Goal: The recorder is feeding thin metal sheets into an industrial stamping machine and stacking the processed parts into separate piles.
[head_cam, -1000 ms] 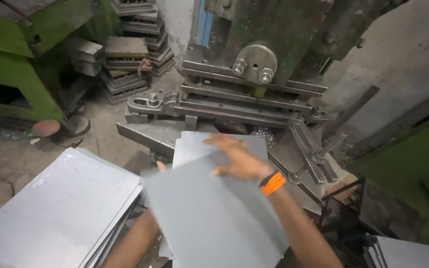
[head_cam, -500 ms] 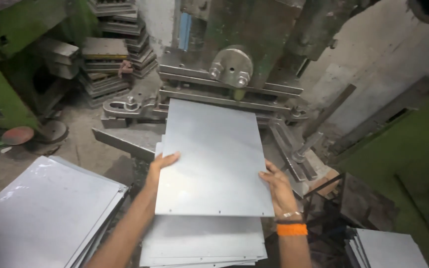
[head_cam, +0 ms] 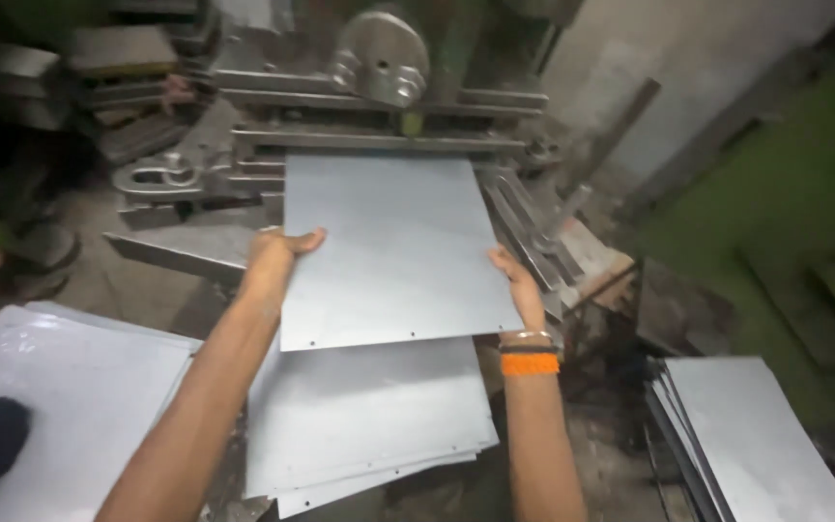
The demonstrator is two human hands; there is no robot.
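Gripping by its side edges, thumbs on top, the grey metal sheet (head_cam: 388, 246) was held level by the left hand (head_cam: 277, 253) and right hand (head_cam: 519, 290) at the press bed (head_cam: 379, 140), best fed square, above the sheet stack (head_cam: 369, 416).

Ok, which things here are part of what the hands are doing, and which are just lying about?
In hand:
- left hand and right hand, holding the metal sheet by its side edges
- press machine, just past the sheet
- sheet stack underneath

Lying about:
- left sheet pile
- right sheet pile
- metal blocks
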